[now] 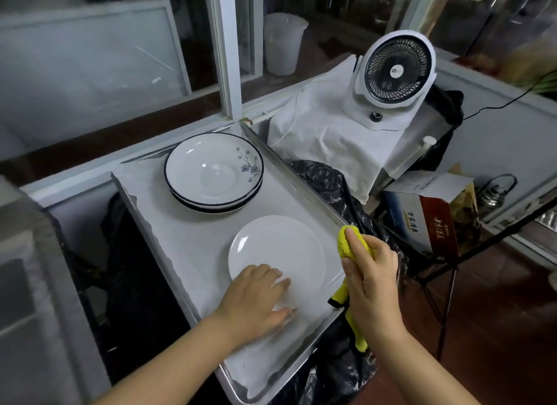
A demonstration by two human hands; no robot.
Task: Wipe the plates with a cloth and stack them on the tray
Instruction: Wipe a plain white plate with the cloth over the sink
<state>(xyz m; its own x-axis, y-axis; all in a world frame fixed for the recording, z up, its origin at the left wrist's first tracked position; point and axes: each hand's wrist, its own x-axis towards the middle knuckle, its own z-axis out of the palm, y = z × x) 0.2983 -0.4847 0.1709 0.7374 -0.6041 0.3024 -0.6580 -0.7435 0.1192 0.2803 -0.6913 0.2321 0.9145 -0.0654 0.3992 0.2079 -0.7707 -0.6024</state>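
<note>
A plain white plate (278,247) lies on the near half of a metal tray (304,175) lined with white cloth. My left hand (256,299) rests on the plate's near edge, fingers bent over the rim and blurred. My right hand (370,281) holds a yellow cloth (345,244) just off the plate's right side, above the tray's right rim; a strip of the cloth hangs below the hand. A stack of dark-rimmed bowl-like plates (214,172) with a flower print sits at the tray's far end.
A white desk fan (391,75) stands on a cloth-covered box behind the tray to the right. Black plastic bags (325,178) lie along the tray's right side. A printed carton (428,217) and a metal kettle (494,193) sit further right. A window frame (229,51) rises behind.
</note>
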